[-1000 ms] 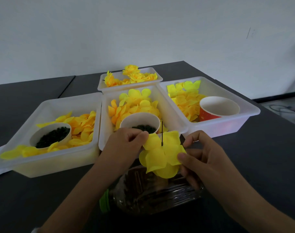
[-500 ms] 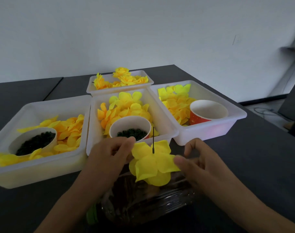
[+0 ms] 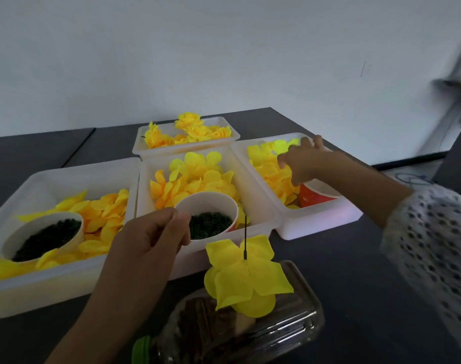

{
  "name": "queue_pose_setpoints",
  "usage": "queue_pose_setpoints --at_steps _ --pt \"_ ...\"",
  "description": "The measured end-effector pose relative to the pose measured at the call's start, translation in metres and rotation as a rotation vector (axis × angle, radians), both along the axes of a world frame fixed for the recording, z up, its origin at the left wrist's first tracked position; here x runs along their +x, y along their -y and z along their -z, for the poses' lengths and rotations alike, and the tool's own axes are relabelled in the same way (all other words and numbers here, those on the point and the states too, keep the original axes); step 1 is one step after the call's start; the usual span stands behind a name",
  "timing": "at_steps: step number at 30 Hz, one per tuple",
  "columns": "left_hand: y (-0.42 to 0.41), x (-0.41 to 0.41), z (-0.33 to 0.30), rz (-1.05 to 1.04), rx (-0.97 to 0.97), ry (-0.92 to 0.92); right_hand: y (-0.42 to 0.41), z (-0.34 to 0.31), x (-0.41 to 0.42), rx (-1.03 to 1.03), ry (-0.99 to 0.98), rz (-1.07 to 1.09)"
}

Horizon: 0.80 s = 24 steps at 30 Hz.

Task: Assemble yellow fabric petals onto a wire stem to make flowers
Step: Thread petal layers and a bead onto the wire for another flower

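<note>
Yellow petal cluster (image 3: 246, 279) on its wire stem (image 3: 245, 237) stands free of both grips, above a clear plastic bottle (image 3: 240, 334); left hand (image 3: 148, 240) just beside it, fingers loosely curled, holding nothing; right hand (image 3: 305, 160), grip narrow, reaches over loose petals (image 3: 266, 164) in the right tray (image 3: 318, 219); contact cannot be told.

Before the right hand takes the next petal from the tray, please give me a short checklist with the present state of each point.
1. Right hand is over the loose petals in the right tray: ok.
2. Right hand already holds a petal: cannot tell.
3. Wire stem stands upright through the half-made flower: ok.
4. Left hand steadies the flower: not ok, it is beside it, apart.
5. Flower rests on the clear container: ok.
</note>
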<state>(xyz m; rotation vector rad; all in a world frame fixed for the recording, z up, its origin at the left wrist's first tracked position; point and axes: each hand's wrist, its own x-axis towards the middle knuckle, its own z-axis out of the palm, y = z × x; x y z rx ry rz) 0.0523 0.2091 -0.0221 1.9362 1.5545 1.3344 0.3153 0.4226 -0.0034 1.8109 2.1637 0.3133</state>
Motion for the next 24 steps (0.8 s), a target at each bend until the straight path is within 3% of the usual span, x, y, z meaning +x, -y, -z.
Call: queue_pose_setpoints --at_steps 4,9,14,19,24 --pt "0.001 -0.005 -0.003 0.014 0.018 0.024 -0.015 0.021 -0.010 0.110 0.150 -0.040" --pt "0.004 -0.007 -0.011 0.035 0.064 0.070 -0.013 0.003 -0.007 0.370 0.107 -0.107" --pt "0.008 -0.006 -0.020 0.089 0.091 0.116 0.012 -0.051 0.005 0.330 -0.485 -0.177" --pt "0.012 0.006 -0.024 0.105 0.080 0.171 0.039 -0.080 0.014 0.257 -0.598 -0.144" --pt "0.016 0.012 -0.030 0.131 0.064 0.217 0.078 -0.097 0.014 0.097 -1.014 -0.162"
